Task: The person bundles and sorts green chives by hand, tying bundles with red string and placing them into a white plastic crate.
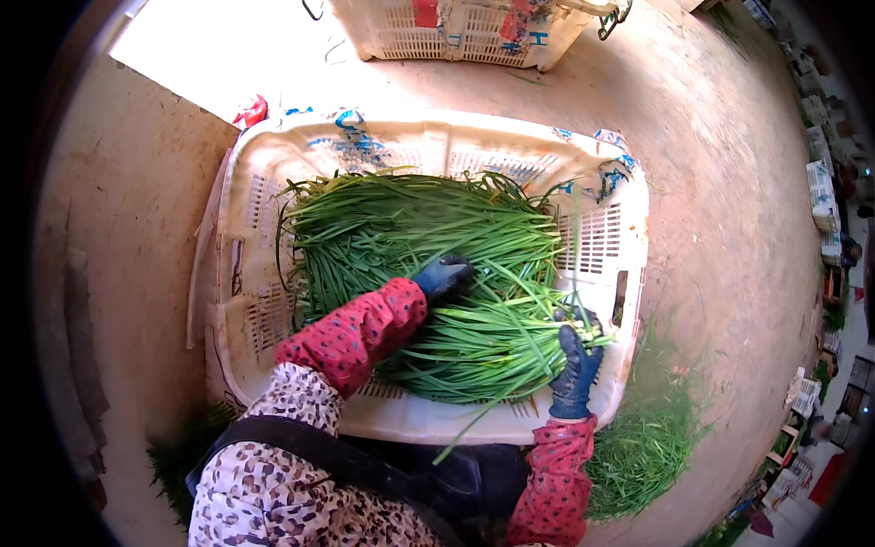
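My left hand [446, 277], in a dark blue work glove, rests with curled fingers on the long green leaves near the middle of a white slatted plastic crate [593, 239]. Whether its fingers grip any leaves is hidden. At the crate's right side, my right hand [577, 369], gloved the same way, is closed around the pale stem ends of a bunch of garlic chives [478, 349]. The leaves of this bunch spread leftward over the crate's near half. Behind it lies a thick layer of more chives [424, 219], stems mostly to the right.
A second plastic crate [472, 34] with metal hooks stands beyond. Loose green leaves [642, 465] lie heaped on the floor at right; another green heap [171, 458] is at lower left. A wall or board [137, 205] borders the left. Crates and goods [820, 191] line the far right.
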{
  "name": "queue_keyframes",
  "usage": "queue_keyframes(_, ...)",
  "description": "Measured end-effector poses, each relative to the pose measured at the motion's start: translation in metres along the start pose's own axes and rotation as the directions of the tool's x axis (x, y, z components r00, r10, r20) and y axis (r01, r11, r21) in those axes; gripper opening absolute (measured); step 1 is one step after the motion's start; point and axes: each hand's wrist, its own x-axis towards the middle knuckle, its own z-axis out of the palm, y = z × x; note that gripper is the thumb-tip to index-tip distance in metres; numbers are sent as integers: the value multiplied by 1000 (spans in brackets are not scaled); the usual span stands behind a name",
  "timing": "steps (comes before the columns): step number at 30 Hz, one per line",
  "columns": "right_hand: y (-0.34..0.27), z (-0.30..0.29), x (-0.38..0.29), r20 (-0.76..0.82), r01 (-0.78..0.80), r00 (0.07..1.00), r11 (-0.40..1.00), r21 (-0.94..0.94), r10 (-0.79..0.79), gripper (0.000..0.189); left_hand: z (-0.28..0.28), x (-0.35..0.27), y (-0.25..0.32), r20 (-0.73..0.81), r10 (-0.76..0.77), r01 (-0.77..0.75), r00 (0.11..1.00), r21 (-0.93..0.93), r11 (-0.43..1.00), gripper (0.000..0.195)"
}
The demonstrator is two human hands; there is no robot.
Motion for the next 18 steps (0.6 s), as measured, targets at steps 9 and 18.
queue_keyframes(9, -104, 10, -68, -110, 400, 901, 903, -156, -419, 43, 46, -151, 205, -366, 341, -154, 866, 454, 878, 38)
queue_keyframes(18, -19, 135, -233, 847, 862, 487, -38, -505, -214, 37, 136, -261, 168, 551, -213, 567, 807, -621, 541, 57)
